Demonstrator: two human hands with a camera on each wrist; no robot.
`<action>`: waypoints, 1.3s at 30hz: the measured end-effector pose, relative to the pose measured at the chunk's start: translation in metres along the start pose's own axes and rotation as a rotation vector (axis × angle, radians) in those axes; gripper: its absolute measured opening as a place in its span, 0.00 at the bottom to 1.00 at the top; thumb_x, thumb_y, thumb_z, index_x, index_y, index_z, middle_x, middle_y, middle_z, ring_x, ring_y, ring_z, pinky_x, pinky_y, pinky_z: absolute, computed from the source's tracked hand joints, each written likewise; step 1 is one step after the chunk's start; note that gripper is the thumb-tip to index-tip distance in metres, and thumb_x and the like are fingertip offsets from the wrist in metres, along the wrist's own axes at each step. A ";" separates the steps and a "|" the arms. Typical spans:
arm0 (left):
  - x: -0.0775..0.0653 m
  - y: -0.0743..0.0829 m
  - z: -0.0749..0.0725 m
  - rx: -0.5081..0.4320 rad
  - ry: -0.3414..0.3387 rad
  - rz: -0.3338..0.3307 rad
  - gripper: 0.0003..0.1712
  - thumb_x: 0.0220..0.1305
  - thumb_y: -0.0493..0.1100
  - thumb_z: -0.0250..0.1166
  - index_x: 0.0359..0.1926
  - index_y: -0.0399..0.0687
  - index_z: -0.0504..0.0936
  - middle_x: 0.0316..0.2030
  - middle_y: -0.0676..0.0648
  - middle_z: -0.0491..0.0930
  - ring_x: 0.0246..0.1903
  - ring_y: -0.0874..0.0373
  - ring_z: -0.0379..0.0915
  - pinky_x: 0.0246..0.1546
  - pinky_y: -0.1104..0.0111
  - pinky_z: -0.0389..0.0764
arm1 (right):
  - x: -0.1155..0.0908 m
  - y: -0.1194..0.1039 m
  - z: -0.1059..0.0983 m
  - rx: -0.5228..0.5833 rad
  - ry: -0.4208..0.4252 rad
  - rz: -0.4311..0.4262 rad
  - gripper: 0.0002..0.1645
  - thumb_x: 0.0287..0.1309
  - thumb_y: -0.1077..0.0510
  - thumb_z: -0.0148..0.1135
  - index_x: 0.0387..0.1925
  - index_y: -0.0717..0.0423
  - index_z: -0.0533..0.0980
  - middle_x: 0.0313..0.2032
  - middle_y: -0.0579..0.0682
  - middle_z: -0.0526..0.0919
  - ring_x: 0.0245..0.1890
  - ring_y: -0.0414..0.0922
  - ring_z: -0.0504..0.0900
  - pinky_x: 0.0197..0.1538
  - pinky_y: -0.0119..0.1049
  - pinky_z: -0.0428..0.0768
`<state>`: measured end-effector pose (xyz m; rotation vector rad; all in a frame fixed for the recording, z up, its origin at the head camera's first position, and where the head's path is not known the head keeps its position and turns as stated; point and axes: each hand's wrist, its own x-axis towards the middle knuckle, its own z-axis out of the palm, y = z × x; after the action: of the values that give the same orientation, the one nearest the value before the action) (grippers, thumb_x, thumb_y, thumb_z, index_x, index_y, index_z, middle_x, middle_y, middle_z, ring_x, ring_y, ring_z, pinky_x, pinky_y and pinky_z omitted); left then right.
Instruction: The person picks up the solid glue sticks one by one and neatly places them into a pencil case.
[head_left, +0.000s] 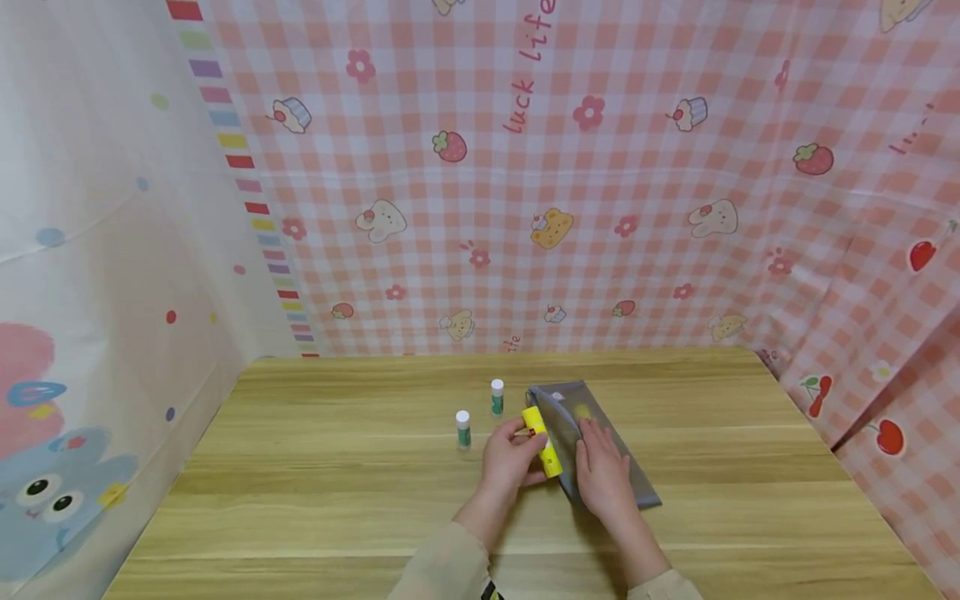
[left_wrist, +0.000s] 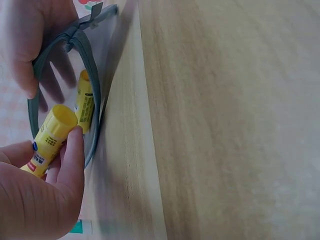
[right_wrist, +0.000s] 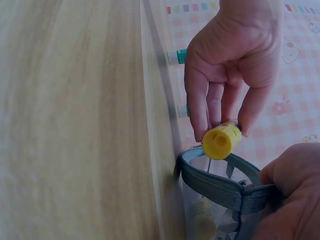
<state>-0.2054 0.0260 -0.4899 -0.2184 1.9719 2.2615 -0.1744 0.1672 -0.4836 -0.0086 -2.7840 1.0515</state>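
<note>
My left hand (head_left: 510, 460) holds a yellow glue stick (head_left: 552, 463) between thumb and fingers, at the mouth of a grey mesh zip pouch (head_left: 637, 479). Its near end points into the opening in the left wrist view. Inside the pouch lies another yellow glue stick (left_wrist: 85, 107), seen through the gap. My right hand (head_left: 602, 477) lies over the pouch, pinching its upper rim with the thumb at the edge and the fingers across the mesh. The zipped rim (right_wrist: 215, 187) gapes into a loop.
Two small green glue sticks with white caps stand upright left of the pouch, one nearer (head_left: 463, 431) and one farther back (head_left: 497, 398). All this is on a wood-grain table (head_left: 315, 475). A pink checked curtain (head_left: 480, 183) hangs behind the table's back edge.
</note>
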 end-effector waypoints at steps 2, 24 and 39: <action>0.002 0.000 0.002 0.016 0.011 -0.011 0.25 0.61 0.35 0.69 0.59 0.34 0.76 0.36 0.42 0.81 0.27 0.55 0.80 0.24 0.56 0.86 | 0.000 0.000 0.000 0.000 -0.002 0.000 0.26 0.74 0.62 0.42 0.67 0.70 0.65 0.68 0.71 0.62 0.69 0.70 0.57 0.62 0.78 0.50; 0.021 -0.012 0.015 0.237 0.105 -0.037 0.21 0.58 0.39 0.72 0.52 0.37 0.80 0.31 0.45 0.80 0.21 0.56 0.80 0.17 0.65 0.84 | 0.000 0.000 0.001 0.003 -0.002 0.003 0.26 0.74 0.62 0.42 0.67 0.70 0.64 0.68 0.71 0.62 0.69 0.70 0.56 0.63 0.78 0.50; 0.019 -0.002 0.019 0.393 0.125 -0.009 0.23 0.57 0.43 0.74 0.50 0.37 0.80 0.30 0.46 0.79 0.15 0.56 0.77 0.14 0.67 0.82 | 0.001 -0.001 0.000 -0.005 0.002 -0.001 0.26 0.74 0.62 0.42 0.67 0.70 0.64 0.68 0.71 0.62 0.69 0.69 0.57 0.62 0.78 0.51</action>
<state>-0.2236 0.0456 -0.4933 -0.3280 2.4182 1.8416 -0.1748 0.1667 -0.4825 -0.0087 -2.7845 1.0441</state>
